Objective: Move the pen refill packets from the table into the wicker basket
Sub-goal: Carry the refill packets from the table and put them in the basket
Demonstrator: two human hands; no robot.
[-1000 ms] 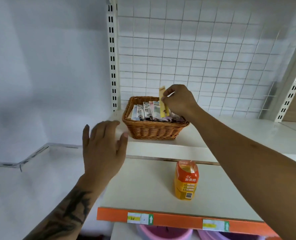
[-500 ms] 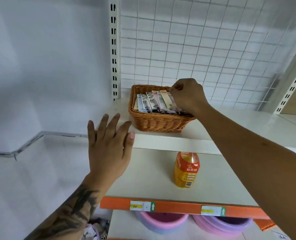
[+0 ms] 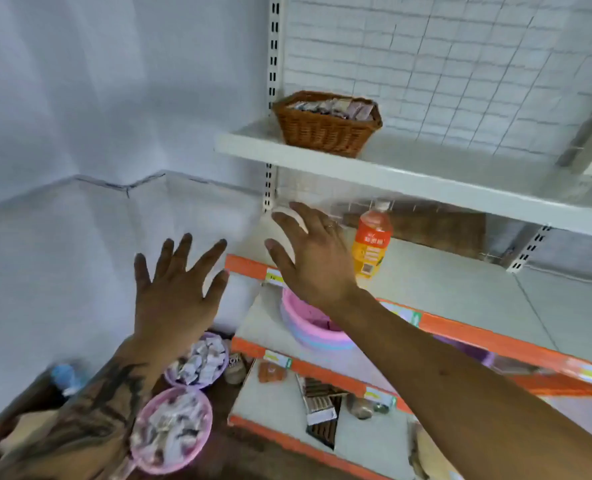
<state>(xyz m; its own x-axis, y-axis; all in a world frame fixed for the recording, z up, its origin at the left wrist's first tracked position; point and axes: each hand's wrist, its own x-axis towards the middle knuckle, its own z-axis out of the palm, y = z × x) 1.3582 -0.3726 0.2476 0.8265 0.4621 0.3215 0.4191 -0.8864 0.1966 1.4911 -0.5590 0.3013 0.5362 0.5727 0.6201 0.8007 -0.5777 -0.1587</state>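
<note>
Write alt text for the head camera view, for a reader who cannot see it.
Both the left hand and the right hand hang open and empty in front of a shop shelf unit. A wicker basket holding packets stands on the top shelf, and an orange bottle stands on the shelf below.

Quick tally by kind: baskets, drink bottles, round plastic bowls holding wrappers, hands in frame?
Wicker basket: 1
Orange drink bottle: 1
Round bowls holding wrappers: 2, upper bowl and lower bowl
Hands: 2, left hand and right hand, both empty
Total: 6
</note>
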